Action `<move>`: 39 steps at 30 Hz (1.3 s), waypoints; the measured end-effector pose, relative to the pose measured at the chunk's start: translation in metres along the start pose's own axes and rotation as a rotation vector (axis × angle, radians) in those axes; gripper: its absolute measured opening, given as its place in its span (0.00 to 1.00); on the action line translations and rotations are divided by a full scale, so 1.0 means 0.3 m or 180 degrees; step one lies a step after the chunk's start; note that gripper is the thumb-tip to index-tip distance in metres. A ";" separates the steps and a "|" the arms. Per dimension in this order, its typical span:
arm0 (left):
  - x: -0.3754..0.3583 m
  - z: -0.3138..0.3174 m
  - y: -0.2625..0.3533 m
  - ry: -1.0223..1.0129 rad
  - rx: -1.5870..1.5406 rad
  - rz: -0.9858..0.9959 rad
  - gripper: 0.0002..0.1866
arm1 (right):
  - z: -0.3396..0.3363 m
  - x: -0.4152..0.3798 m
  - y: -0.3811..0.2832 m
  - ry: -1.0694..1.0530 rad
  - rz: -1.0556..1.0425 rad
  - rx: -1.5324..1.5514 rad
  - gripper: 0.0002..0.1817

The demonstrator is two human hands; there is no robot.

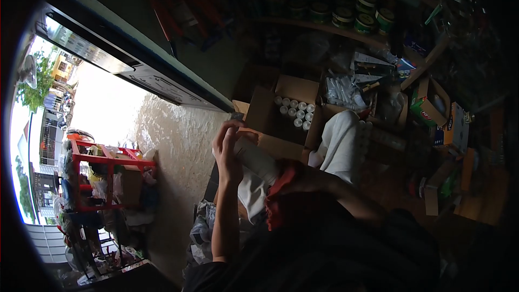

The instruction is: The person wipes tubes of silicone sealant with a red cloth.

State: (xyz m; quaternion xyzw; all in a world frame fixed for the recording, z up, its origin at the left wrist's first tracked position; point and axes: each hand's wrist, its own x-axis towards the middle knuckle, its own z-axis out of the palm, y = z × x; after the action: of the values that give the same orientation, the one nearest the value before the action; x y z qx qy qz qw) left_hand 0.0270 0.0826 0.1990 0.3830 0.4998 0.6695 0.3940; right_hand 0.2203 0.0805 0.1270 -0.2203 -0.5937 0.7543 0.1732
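Observation:
A grey cylindrical can (pixel 258 160) lies tilted between my two hands, above my lap. The fingers of my left hand (pixel 227 148) are wrapped round its upper end, near the open box. At the lower end, my right hand (pixel 294 177) is closed on a red cloth (pixel 281 184), which presses against the can. Dim light hides most of the right fingers. Just beyond the hands stands an open cardboard box (pixel 263 116) with several white-topped cylinders (pixel 294 111) grouped in its far right part.
Clear-wrapped items (pixel 343 92) lie right of the box, near small cartons (pixel 454 127). Green tins (pixel 365 21) line a dark shelf. To the left, a red rack (pixel 111 176) holds mixed goods by the bright doorway. My light-clothed knee (pixel 340 140) rises beside the box.

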 end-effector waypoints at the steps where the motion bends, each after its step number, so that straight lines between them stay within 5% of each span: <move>1: -0.013 -0.020 -0.005 0.0050 0.0201 -0.0198 0.20 | 0.001 -0.001 -0.008 0.0032 -0.0142 -0.0266 0.37; 3: -0.007 -0.045 0.004 0.0210 0.0319 -0.0233 0.22 | 0.006 -0.001 -0.022 0.0096 -0.0424 -0.0809 0.38; 9: 0.069 -0.065 0.122 -0.0030 -0.1431 -0.0064 0.18 | 0.080 0.032 0.033 -0.0053 -0.0869 -0.1012 0.40; 16: -0.042 0.030 0.054 -0.1277 -0.0418 0.0132 0.13 | 0.032 0.120 -0.009 -0.0124 0.0307 -0.0082 0.42; 22: 0.024 0.027 0.149 -0.0373 -0.0243 0.0043 0.15 | 0.072 0.072 -0.212 0.0272 -0.0377 0.0024 0.42; 25: 0.084 -0.036 0.178 0.0103 -0.0323 0.0089 0.15 | 0.096 -0.014 -0.144 0.0614 -0.0721 -0.1390 0.39; 28: 0.126 -0.084 0.149 0.0318 -0.0428 -0.0016 0.13 | 0.089 -0.043 -0.171 0.0810 -0.0892 -0.1734 0.36; 31: 0.108 -0.004 0.127 0.0941 0.0271 0.0249 0.18 | 0.117 -0.072 -0.202 0.1463 -0.0139 -0.2274 0.35; 34: 0.082 -0.031 0.136 0.0613 0.0139 -0.0296 0.20 | 0.087 -0.085 -0.134 0.1614 -0.0316 -0.3195 0.38; 39: 0.115 -0.052 0.079 0.0488 -0.0184 -0.0379 0.20 | 0.112 -0.094 -0.127 0.1511 -0.0809 -0.3083 0.40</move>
State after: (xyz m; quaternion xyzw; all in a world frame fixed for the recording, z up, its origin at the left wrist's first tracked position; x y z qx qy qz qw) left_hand -0.0043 0.1037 0.2227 0.2887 0.5309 0.6864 0.4045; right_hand 0.2260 0.0471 0.1744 -0.3655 -0.8392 0.2979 0.2708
